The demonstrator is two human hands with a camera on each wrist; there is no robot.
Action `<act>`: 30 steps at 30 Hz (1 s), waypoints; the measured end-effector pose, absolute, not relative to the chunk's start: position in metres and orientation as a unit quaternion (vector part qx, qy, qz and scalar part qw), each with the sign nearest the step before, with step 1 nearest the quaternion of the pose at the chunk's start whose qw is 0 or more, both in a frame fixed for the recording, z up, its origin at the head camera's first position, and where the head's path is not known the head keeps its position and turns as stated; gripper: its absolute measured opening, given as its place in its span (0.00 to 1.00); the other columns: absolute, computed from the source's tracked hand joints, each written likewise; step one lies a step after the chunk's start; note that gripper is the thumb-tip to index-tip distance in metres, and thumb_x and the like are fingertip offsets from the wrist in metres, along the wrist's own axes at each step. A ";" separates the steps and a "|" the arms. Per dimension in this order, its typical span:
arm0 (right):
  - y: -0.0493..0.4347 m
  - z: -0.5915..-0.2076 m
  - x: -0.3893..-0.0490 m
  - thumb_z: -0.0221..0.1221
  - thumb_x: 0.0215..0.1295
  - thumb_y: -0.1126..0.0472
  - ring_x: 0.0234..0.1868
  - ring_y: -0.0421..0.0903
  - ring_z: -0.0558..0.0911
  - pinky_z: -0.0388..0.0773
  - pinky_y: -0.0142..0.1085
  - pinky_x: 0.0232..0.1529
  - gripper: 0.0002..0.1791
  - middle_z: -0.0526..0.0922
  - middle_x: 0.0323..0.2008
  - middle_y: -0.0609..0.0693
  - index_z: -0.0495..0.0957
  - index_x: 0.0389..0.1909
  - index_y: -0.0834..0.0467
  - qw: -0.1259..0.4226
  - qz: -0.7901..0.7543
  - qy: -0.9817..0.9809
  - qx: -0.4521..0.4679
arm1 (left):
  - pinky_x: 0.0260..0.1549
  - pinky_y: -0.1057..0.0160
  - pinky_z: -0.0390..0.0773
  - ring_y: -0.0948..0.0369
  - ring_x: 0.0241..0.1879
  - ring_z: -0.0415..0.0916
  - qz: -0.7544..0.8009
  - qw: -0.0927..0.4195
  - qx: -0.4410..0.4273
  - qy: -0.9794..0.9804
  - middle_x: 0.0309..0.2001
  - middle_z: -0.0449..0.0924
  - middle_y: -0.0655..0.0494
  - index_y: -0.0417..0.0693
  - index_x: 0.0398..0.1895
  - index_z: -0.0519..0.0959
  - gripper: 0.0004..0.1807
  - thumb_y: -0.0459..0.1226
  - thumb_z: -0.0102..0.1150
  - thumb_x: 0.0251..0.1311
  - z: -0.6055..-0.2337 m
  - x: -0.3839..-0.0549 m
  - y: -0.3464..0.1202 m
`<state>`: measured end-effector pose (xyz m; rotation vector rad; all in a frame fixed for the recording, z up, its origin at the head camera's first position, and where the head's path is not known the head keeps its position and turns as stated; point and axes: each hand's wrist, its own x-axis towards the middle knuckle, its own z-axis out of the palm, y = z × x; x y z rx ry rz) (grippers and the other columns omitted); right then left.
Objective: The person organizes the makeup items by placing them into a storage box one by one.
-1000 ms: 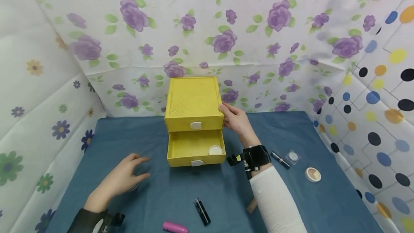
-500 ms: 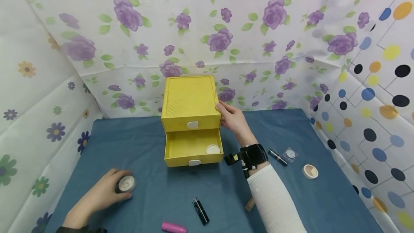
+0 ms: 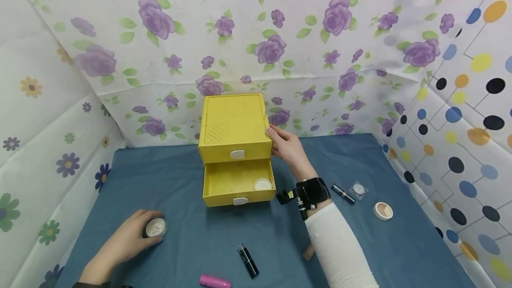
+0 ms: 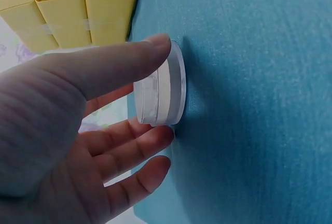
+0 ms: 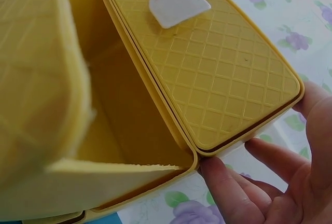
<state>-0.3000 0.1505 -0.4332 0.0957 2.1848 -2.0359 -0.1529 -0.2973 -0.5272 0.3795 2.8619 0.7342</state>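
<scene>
Left hand (image 3: 129, 240), near the cloth's left edge: thumb and fingers clasp a clear round jar (image 3: 155, 227), left of and nearer the person than a yellow box (image 3: 234, 119). The jar is upright, broader than tall, its pale flat face upward and its short axis square to the blue cloth (image 3: 180, 252). Right hand (image 3: 289, 148), well apart from the left: thumb and fingertips rest against the box's right side. The box's front faces the person; its lower drawer (image 3: 222, 201) juts that way, and I see a white disc (image 3: 262, 184) in its right front corner.
</scene>
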 end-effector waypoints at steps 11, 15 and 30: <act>0.150 -0.434 -0.301 0.63 0.71 0.30 0.64 0.48 0.84 0.82 0.43 0.62 0.40 0.74 0.75 0.50 0.71 0.79 0.39 0.073 -0.678 0.731 0.028 | 0.47 0.44 0.82 0.49 0.49 0.82 0.238 0.090 0.120 0.960 0.50 0.81 0.49 0.41 0.63 0.84 0.34 0.42 0.85 0.53 -0.531 -0.154 -0.298; 0.150 -0.433 -0.300 0.64 0.71 0.30 0.64 0.48 0.84 0.82 0.43 0.62 0.40 0.74 0.75 0.50 0.71 0.79 0.39 0.071 -0.680 0.729 0.027 | 0.47 0.44 0.82 0.49 0.50 0.82 0.238 0.092 0.120 0.959 0.50 0.81 0.49 0.41 0.63 0.83 0.35 0.41 0.85 0.52 -0.531 -0.155 -0.298; 0.149 -0.432 -0.299 0.63 0.72 0.30 0.64 0.47 0.84 0.82 0.43 0.62 0.39 0.73 0.76 0.50 0.71 0.80 0.39 0.074 -0.681 0.728 0.033 | 0.44 0.47 0.81 0.54 0.47 0.80 0.238 0.089 0.107 0.961 0.50 0.81 0.50 0.41 0.63 0.84 0.34 0.41 0.85 0.52 -0.533 -0.154 -0.298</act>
